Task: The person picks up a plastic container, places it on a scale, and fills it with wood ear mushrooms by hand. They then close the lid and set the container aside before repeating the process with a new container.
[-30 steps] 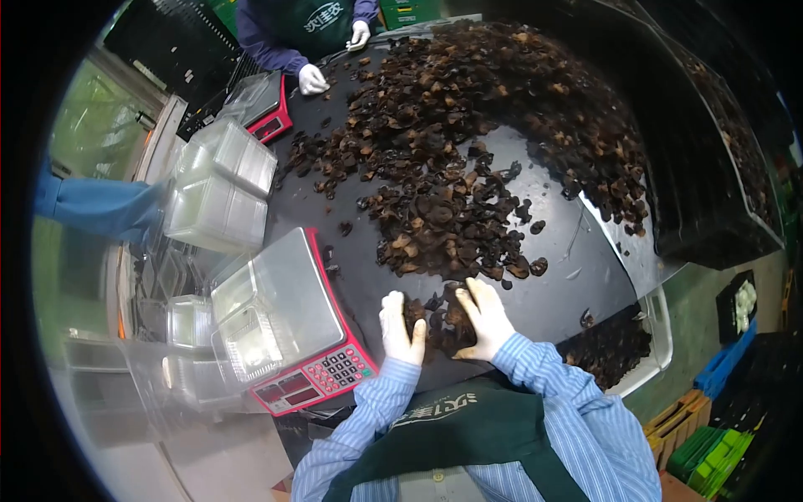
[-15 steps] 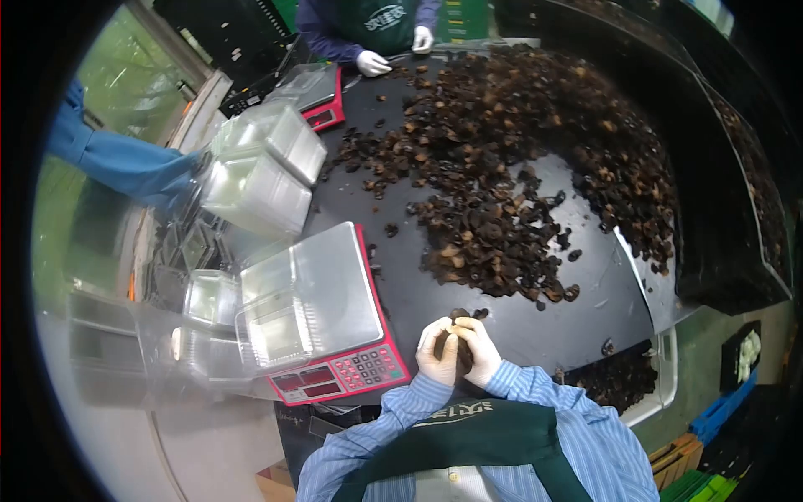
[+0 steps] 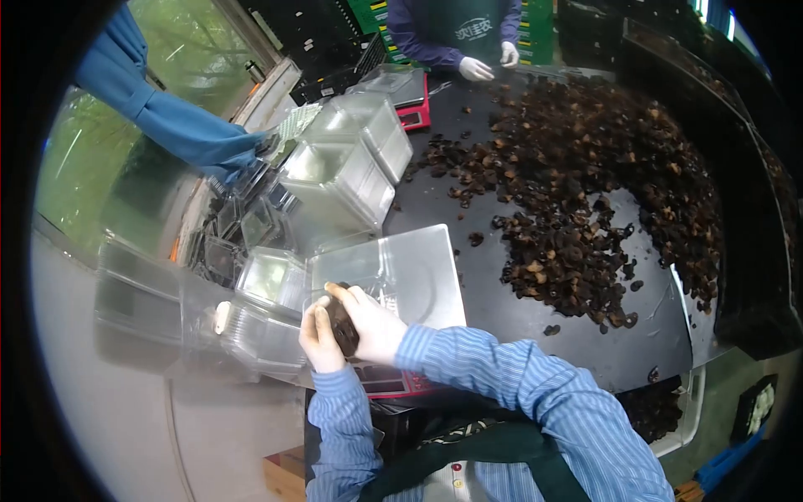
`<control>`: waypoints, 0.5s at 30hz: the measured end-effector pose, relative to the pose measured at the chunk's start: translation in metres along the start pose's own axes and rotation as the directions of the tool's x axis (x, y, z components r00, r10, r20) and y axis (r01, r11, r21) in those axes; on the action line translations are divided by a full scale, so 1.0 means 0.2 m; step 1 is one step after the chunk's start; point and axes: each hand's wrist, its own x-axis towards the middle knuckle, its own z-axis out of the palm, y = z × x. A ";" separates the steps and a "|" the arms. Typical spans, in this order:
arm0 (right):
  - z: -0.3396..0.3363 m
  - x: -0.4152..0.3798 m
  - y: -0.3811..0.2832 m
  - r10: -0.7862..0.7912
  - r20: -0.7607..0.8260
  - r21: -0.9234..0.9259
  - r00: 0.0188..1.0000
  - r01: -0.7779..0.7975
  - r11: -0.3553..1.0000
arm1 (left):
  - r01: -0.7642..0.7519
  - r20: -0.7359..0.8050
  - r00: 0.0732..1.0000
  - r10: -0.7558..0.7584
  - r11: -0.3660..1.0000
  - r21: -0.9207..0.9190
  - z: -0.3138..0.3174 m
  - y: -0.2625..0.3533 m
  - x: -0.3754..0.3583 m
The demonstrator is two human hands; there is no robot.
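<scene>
My left hand (image 3: 321, 336) and my right hand (image 3: 373, 322), both in pale gloves, hold a dark clump of mushroom pieces (image 3: 342, 326) between them. They are over the front left part of a red scale with a metal plate (image 3: 431, 272). A clear plastic tray on that plate is partly hidden behind my hands. Nested clear trays (image 3: 263, 330) stand just left of my hands. Beyond the scale, a wide heap of dark brown mushroom pieces (image 3: 577, 167) covers much of the black table (image 3: 493, 351).
Tall stacks of clear containers (image 3: 335, 184) stand behind the scale, with a second red scale (image 3: 416, 113) farther back. Across the table a co-worker's gloved hands (image 3: 492, 64) are near the heap. A white bin (image 3: 693, 410) of dark pieces sits at the right front.
Both my hands have moved left with the dark clump, from the table's front edge to over the scale. The view has shifted, so the surroundings appear farther right.
</scene>
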 end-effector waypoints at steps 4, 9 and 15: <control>0.07 0.10 0.06 0.186 0.225 -0.568 0.956 -0.026 0.823 | 0.000 0.090 0.996 -0.014 0.988 0.153 -0.15 -0.25 0.14; -0.05 0.03 0.02 -0.085 0.205 -0.563 0.975 0.188 0.805 | -0.142 0.077 0.988 0.134 0.983 0.112 -0.20 -0.25 0.12; -0.54 -0.35 0.08 -0.091 -0.171 -0.494 0.981 -0.005 0.869 | -0.373 0.441 0.886 0.142 0.783 0.498 -0.24 -0.14 0.11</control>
